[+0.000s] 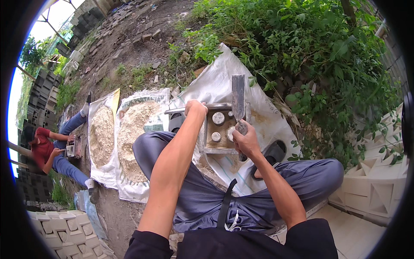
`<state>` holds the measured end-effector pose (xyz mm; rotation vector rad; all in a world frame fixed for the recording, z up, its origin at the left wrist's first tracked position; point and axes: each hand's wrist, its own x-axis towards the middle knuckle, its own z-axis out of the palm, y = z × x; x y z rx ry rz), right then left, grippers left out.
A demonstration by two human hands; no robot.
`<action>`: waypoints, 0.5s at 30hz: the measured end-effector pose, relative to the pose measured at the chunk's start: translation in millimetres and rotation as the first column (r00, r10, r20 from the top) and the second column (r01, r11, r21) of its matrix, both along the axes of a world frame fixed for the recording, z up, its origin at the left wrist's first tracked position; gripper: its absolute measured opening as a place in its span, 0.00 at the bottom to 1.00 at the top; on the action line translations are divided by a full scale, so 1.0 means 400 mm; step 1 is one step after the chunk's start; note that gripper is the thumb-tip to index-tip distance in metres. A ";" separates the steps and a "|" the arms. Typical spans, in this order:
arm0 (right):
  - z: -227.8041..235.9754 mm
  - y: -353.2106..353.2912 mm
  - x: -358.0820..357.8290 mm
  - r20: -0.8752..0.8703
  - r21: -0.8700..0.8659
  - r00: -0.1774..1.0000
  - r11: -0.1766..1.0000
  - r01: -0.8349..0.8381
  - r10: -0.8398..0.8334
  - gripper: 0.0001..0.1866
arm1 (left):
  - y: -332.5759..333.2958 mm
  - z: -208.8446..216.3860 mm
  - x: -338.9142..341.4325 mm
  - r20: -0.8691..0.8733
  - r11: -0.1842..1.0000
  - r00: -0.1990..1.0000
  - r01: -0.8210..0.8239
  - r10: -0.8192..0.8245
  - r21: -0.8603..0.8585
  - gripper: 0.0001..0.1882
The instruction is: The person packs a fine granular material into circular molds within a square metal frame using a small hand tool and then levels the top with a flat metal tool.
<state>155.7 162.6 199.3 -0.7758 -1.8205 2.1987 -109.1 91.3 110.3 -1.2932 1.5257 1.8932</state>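
Observation:
Between my bent legs sits a rectangular metal mould (pixel 221 150) with several round pegs, among them a larger peg (pixel 218 118), standing up from its sandy inside. My left hand (pixel 196 107) is closed on the mould's far left edge, near a thin bar jutting out to the left. My right hand (pixel 246 137) is wrapped round the handle of a trowel (pixel 238 93). Its flat, straight-ended grey blade points away from me, over the mould's right side. The trowel partly covers one peg and the mould's right wall.
A dusty white sack (pixel 276 116) lies spread under the mould. Two opened sacks of pale powder, a nearer heap (pixel 134 134) and a farther heap (pixel 102 136), lie to my left. Beyond them sits another person (pixel 45 146). Green plants (pixel 293 56) crowd the far right; patterned blocks (pixel 371 172) stand at right.

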 end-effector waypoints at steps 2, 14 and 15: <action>-0.050 0.007 0.002 0.024 0.157 1.000 0.988 0.000 -0.004 0.16 | 0.010 -0.025 -0.001 0.052 0.933 0.958 -0.287 0.283 0.217 0.23; -0.073 0.020 -0.002 -0.025 0.392 1.000 0.920 0.008 0.001 0.11 | 0.018 0.052 0.025 0.051 0.979 0.978 -0.202 0.201 0.024 0.22; -0.083 0.032 0.002 0.016 0.479 0.999 0.877 -0.042 0.040 0.10 | 0.012 0.053 0.033 0.044 0.975 0.975 -0.220 0.219 0.015 0.22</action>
